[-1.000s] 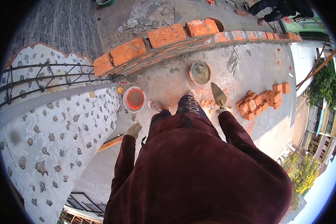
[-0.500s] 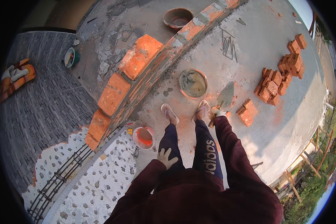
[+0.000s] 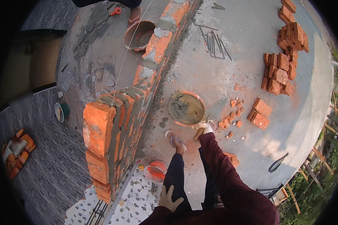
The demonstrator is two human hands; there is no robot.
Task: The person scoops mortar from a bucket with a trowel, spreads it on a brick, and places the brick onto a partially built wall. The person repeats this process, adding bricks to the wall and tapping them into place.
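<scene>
My right hand (image 3: 205, 127), in a pale glove, grips a trowel by its wooden handle (image 3: 198, 135). Its grey blade (image 3: 217, 107) reaches forward beside a round tub (image 3: 204, 103) that holds wet grey mortar (image 3: 186, 108). The hand is close to the near right rim of that tub; whether it touches cannot be told. On my left thigh rests my left hand (image 3: 170, 199), also gloved, fingers spread and holding nothing. To the left stands a brick wall (image 3: 127, 112) with mortar joints, orange bricks (image 3: 98, 129) at its near end and a thin string (image 3: 118, 71) stretched along it.
Brick stacks (image 3: 279, 73) and a brick pair (image 3: 260, 112) lie at right, with brick chips (image 3: 231, 117) nearer. A red-stained bucket (image 3: 156, 171) stands by my left leg. Beyond the wall are another tub (image 3: 141, 35) and a person's foot (image 3: 134, 15). Metal rods (image 3: 214, 43) lie ahead.
The view has shifted, bringing the string and another person's foot into sight. My right hand and trowel have come close to the mortar tub. My left hand stays on my thigh.
</scene>
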